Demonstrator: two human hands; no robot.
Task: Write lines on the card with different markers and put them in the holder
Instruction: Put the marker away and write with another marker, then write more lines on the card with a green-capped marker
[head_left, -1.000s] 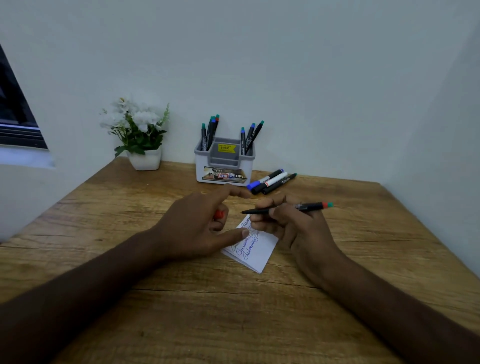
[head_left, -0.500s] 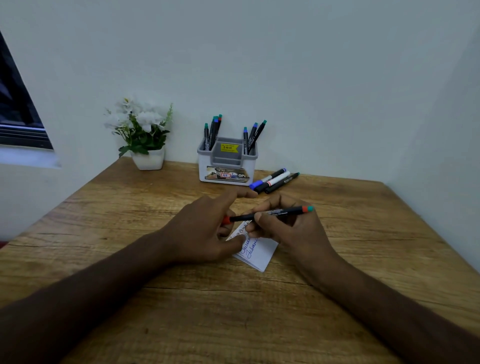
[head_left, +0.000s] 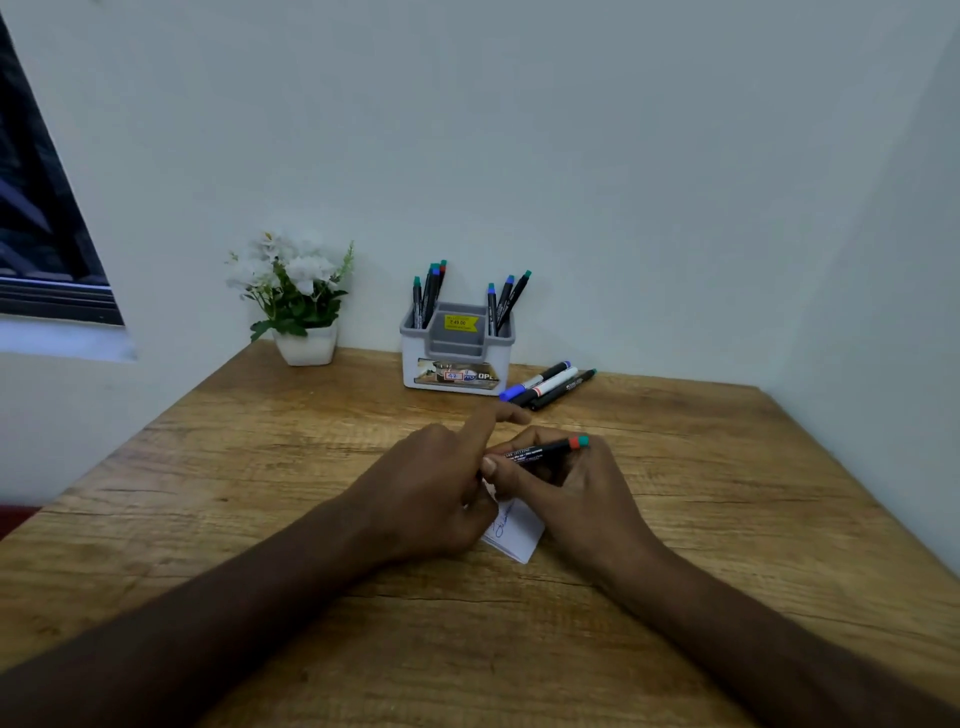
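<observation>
A black marker (head_left: 546, 450) with a red-and-green tail lies almost level just above the white card (head_left: 515, 535). My right hand (head_left: 576, 491) grips its barrel. My left hand (head_left: 428, 486) closes round the marker's front end, index finger sticking out; the tip and red cap are hidden inside it. The card lies on the wooden table (head_left: 727, 519) under both hands, with blue handwriting showing. The grey-and-white holder (head_left: 457, 364) stands at the back by the wall with several markers upright in its two side slots.
Three loose markers (head_left: 545, 384) lie on the table just right of the holder. A white pot of white flowers (head_left: 298, 304) stands at the back left. Walls close the table in behind and to the right; a window is at the left.
The marker was uncapped in my right hand and a red cap sat in my left. The hands came together, and the marker's front end now sits inside my left hand.
</observation>
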